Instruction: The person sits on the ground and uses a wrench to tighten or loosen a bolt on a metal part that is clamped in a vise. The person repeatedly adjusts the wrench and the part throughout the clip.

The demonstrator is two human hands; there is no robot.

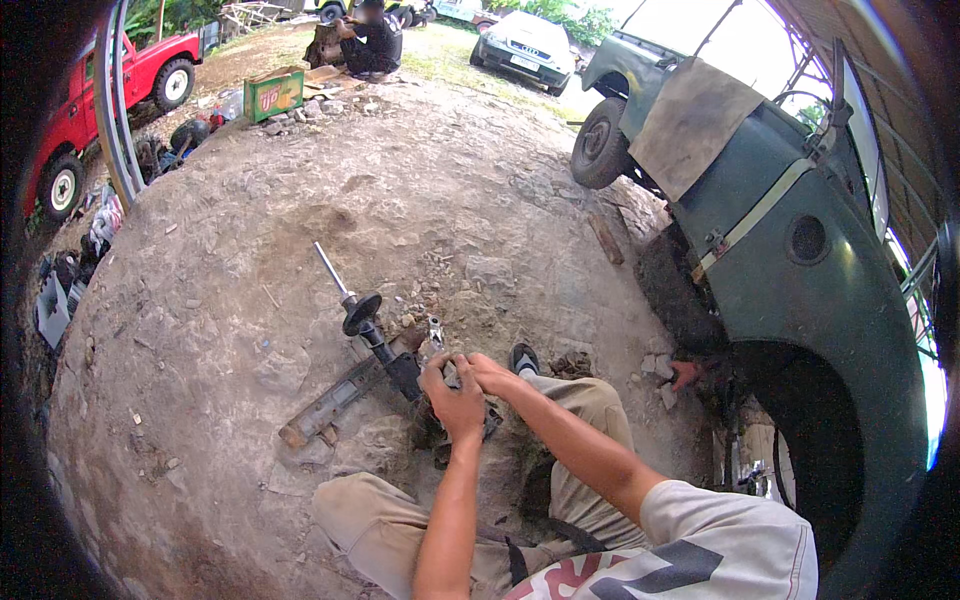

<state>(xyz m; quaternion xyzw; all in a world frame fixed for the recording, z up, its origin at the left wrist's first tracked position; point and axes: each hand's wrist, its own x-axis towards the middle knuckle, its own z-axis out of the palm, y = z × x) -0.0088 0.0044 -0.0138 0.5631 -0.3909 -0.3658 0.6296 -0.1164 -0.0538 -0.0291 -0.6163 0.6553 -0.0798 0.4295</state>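
Observation:
My left hand [456,402] and my right hand [486,373] meet in front of my knees. Both have their fingers closed and pressed together, and what they hold is mostly hidden. Just beyond the fingertips shows a shiny metal tool [435,331], perhaps a ratchet; whether it is in my grip I cannot tell. Left of the hands a black shock absorber [379,345] with a bare silver rod and a dark round disc leans, its lower end close to my left hand. Under it lies a worn timber piece [335,402] on the dirt.
At the right stands a green vehicle body [800,240]; another person's hand [686,375] reaches out beneath it beside some stones [657,366]. A wooden block [605,239] lies near its wheel [601,143]. Farther off are a green box [274,95], a seated person [375,42] and a red vehicle [140,80].

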